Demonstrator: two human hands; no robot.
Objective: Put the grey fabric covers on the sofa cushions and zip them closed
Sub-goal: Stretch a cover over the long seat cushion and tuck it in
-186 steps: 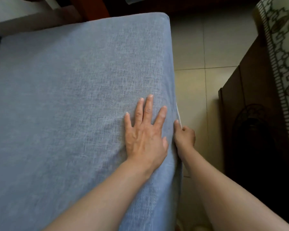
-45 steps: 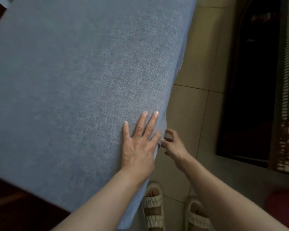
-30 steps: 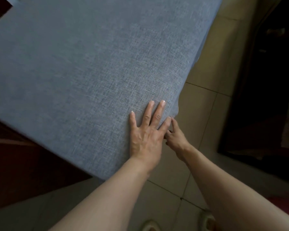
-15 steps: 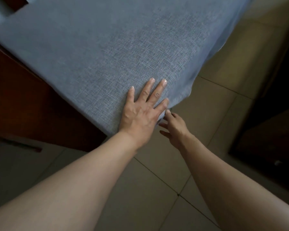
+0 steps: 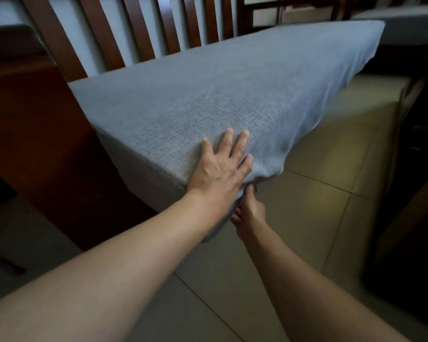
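Observation:
A large sofa cushion in a grey fabric cover (image 5: pixel 208 95) lies across the dark wooden sofa frame, its near corner jutting out over the tiled floor. My left hand (image 5: pixel 220 166) presses flat on that near corner, fingers spread. My right hand (image 5: pixel 248 211) is tucked under the corner, below the left hand, fingers pinched at the side seam where a small dark zipper pull (image 5: pixel 255 188) shows. Loose cover fabric sags at the corner by the pull. The zipper line itself is hidden under the cushion edge.
The wooden sofa frame with vertical back slats (image 5: pixel 124 33) rises behind the cushion, and its dark side panel (image 5: pixel 35 134) is at the left. Beige floor tiles (image 5: pixel 307 218) lie below. Dark furniture (image 5: pixel 418 169) stands at the right, and another grey cushion (image 5: pixel 405 25) sits far right.
The view has tilted up and now shows the sofa back. My right hand has slid along the cushion's side to the near corner and now sits under the left hand.

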